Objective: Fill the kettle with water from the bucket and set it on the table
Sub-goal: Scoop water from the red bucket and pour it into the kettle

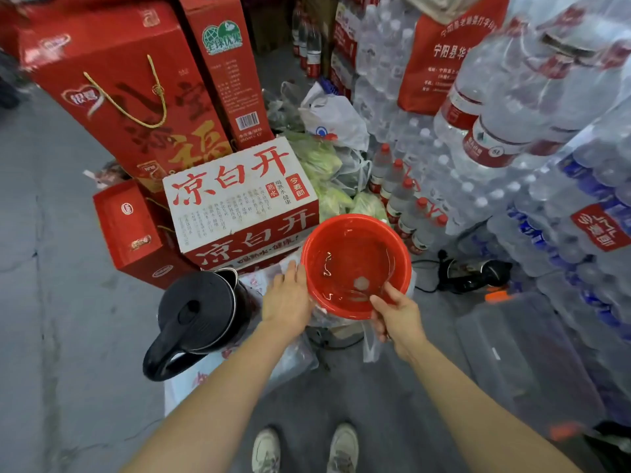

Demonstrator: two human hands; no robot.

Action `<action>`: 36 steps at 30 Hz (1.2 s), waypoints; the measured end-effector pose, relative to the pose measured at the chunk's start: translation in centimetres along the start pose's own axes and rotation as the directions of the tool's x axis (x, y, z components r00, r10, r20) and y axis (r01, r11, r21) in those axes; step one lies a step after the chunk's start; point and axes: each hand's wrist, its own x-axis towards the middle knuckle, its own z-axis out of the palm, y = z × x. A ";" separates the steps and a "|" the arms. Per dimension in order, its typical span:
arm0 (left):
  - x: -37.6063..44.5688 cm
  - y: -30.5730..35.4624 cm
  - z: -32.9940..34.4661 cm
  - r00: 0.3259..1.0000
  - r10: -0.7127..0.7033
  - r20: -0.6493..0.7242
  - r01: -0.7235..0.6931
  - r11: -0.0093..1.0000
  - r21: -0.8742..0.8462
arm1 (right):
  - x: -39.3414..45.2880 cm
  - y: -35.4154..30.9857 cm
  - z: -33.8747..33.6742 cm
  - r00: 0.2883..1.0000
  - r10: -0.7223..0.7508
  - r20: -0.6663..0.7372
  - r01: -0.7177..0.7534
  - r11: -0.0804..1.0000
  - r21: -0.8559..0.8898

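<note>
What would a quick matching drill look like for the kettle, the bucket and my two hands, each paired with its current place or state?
Things:
1. kettle
2. bucket
3. left hand
4. right hand

States:
A. grip on the near rim
B. red, holding a little water
C. flat against the bucket's outer wall
D. black, lid shut, standing left of the bucket

Pairs: 1-D, 2-B, 3-C, 4-A
</note>
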 end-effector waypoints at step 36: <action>-18.7 -15.6 -9.6 0.874 -0.420 -0.244 0.078 0.616 -0.784 | -17.1 -1.0 9.5 0.887 -0.407 0.216 0.423 0.906 -0.031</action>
